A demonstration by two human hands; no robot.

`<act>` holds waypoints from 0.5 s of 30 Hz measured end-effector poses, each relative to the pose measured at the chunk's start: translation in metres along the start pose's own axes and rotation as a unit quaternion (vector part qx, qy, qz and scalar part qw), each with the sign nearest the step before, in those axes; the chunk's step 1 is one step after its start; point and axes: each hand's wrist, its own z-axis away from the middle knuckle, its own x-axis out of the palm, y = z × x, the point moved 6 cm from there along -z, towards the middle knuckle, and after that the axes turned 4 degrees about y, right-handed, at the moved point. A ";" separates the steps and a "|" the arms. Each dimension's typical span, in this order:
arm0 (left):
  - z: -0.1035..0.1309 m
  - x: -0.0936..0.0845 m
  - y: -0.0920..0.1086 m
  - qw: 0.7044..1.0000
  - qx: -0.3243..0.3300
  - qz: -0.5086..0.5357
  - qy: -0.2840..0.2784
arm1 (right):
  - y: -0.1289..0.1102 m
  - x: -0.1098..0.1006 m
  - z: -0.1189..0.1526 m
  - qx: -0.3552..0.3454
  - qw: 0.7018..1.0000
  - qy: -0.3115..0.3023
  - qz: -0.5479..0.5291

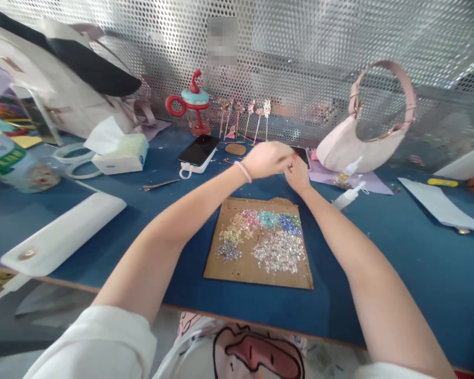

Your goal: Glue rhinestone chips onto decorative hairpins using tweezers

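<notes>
My left hand [266, 159], with a pink band at its wrist, reaches over the blue table beyond the cardboard. Its fingers are closed and meet those of my right hand [297, 171], which is closed too. Whatever is between the fingers is too small to make out. Nearer to me lies a brown cardboard square [245, 271] bearing sorted piles of small shiny gems: pink, turquoise [267, 219], blue [290, 223], yellow, grey [229, 251] and a large clear pile [280, 252]. A dark-screened phone [301, 157] is partly hidden behind my right hand.
A black phone [199, 149], tissue pack [120, 153], tweezers [161, 185] and white case [67, 231] lie left. Decorated sticks [267, 113] and a red-blue cup [197, 108] stand behind. Right are a pink handbag [355, 145], glue bottle [347, 196] and pale pouch [438, 202].
</notes>
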 end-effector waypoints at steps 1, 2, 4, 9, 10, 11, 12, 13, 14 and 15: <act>0.007 0.006 -0.024 0.999 -0.033 -0.012 -0.011 | 0.005 -0.001 0.002 0.013 1.000 0.009 -0.003; 0.015 0.012 -0.046 0.998 -0.059 -0.022 -0.027 | 0.009 -0.002 0.003 0.022 1.000 0.016 -0.006; 0.033 0.025 -0.083 0.993 -0.094 -0.038 -0.059 | 0.014 -0.003 0.004 0.029 0.999 0.019 -0.012; 0.055 0.048 -0.118 0.985 -0.107 -0.050 -0.122 | 0.010 0.002 0.006 0.007 1.000 -0.012 -0.021; 0.056 0.050 -0.120 0.984 -0.108 -0.051 -0.130 | 0.008 0.004 0.006 -0.002 0.999 -0.022 -0.023; 0.055 0.052 -0.120 0.983 -0.108 -0.052 -0.137 | 0.005 0.005 0.006 -0.010 0.999 -0.031 -0.023; 0.054 0.053 -0.121 0.982 -0.109 -0.054 -0.143 | 0.003 0.006 0.006 -0.016 0.999 -0.039 -0.023; 0.053 0.054 -0.121 0.981 -0.109 -0.056 -0.148 | 0.001 0.007 0.006 -0.020 0.999 -0.044 -0.021; 0.052 0.055 -0.122 0.981 -0.109 -0.060 -0.151 | 0.000 0.007 0.005 -0.022 0.998 -0.047 -0.018; 0.052 0.055 -0.123 0.980 -0.110 -0.064 -0.151 | 0.000 0.007 0.005 -0.023 0.998 -0.048 -0.014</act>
